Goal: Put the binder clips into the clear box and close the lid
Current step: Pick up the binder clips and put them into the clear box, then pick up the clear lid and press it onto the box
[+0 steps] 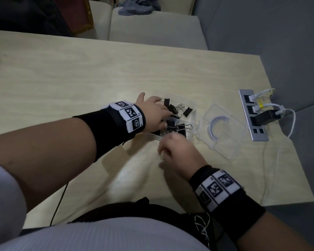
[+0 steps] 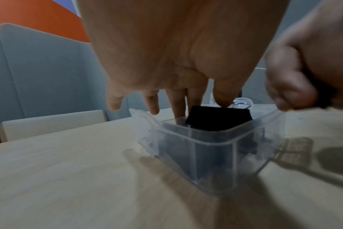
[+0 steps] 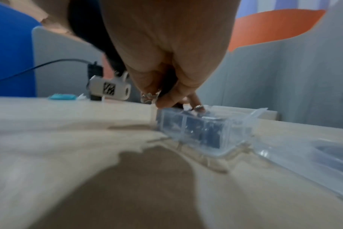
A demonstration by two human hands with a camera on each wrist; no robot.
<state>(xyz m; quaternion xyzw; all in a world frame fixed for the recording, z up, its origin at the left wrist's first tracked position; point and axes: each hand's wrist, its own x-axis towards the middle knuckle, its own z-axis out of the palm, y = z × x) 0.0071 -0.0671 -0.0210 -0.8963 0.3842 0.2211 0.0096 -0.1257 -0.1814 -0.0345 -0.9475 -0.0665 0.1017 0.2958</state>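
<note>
Two hands over the box now. Nearest me, my right hand (image 1: 179, 156), fingers curled and pinching a binder clip (image 3: 150, 96) by its wire handles, just at the near rim of the clear box (image 2: 211, 144). Beyond it, my left hand (image 1: 153, 115) reaches in from above, fingers straight and spread, fingertips (image 2: 222, 102) touching a black clip (image 2: 218, 120) standing in the box. More clips (image 1: 178, 128) lie piled inside, under those fingers. Right of my fingertips, the lid (image 1: 223, 131) lies open, flat on the table (image 1: 80, 78). Farther right, a power strip (image 1: 253, 115) with plugs.
</note>
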